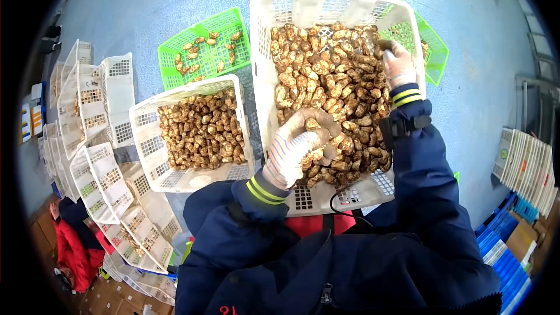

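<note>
A large white plastic crate [263, 90] stands in front of me, heaped with small, lumpy, brown-and-cream mottled pieces [332, 73] whose kind I cannot tell. My left hand [296, 147], in a pale striped glove, curls over the near-left part of the heap. Some of these lumpy pieces show between its thumb and fingers. Against the far right wall of the same crate is my right hand [400, 65], also gloved. Its fingers are bent at the edge of the heap, and their tips are partly hidden, so what they grip does not show.
Left of the big crate sits a smaller white crate [146, 128] of browner pieces. Behind are a green basket [169, 70] with scattered pieces and another green basket [436, 61]. White crates [116, 90] line the far left. A person in red [73, 251] is lower left. Stacked white trays [525, 166] stand right.
</note>
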Demonstrator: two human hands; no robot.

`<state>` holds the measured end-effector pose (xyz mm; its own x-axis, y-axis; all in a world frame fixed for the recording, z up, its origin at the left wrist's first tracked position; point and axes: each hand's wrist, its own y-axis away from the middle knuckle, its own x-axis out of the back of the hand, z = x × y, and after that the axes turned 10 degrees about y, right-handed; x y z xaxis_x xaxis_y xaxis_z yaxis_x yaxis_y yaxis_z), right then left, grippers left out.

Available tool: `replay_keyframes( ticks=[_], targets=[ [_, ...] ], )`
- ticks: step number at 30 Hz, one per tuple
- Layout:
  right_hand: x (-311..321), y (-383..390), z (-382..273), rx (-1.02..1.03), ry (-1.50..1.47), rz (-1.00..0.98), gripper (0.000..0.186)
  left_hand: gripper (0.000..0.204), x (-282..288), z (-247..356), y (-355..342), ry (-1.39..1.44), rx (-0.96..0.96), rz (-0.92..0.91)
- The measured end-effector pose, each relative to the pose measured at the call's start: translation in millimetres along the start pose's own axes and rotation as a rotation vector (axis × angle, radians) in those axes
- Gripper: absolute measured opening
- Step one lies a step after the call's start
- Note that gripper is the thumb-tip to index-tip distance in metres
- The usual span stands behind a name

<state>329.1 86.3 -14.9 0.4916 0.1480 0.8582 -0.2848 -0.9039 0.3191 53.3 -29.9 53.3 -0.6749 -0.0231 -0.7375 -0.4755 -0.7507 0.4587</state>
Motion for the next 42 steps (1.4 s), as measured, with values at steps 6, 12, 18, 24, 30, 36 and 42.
replay_keyframes(
  ticks=[6,12,18,24,30,36,42],
  targets=[
    [-23,-50,3,0.211,0.419,-0.026,0.046,0.027,1,0,-4,0.009,0.038,-0.008],
    [-51,-58,0,0.182,0.653,0.031,0.048,0.026,1,-2,-5,-0.054,0.019,0.047],
    [-53,-49,1,0.155,0.669,0.027,0.051,0.026,-3,0,-4,0.011,0.059,0.087],
    [-61,-46,17,0.263,0.645,0.096,0.051,0.027,-5,-4,-10,0.043,0.07,0.128],
    [-45,-42,-12,0.205,0.719,-0.053,0.041,0.043,-3,-8,-11,-0.043,-0.023,0.12],
    [-51,-39,17,0.104,-0.612,-0.331,0.019,0.041,-5,-5,-8,-0.019,-0.036,0.135],
    [-30,27,-21,-0.08,-1.304,-0.565,0.023,0.033,-6,0,-6,-0.014,-0.029,0.184]
  ],
)
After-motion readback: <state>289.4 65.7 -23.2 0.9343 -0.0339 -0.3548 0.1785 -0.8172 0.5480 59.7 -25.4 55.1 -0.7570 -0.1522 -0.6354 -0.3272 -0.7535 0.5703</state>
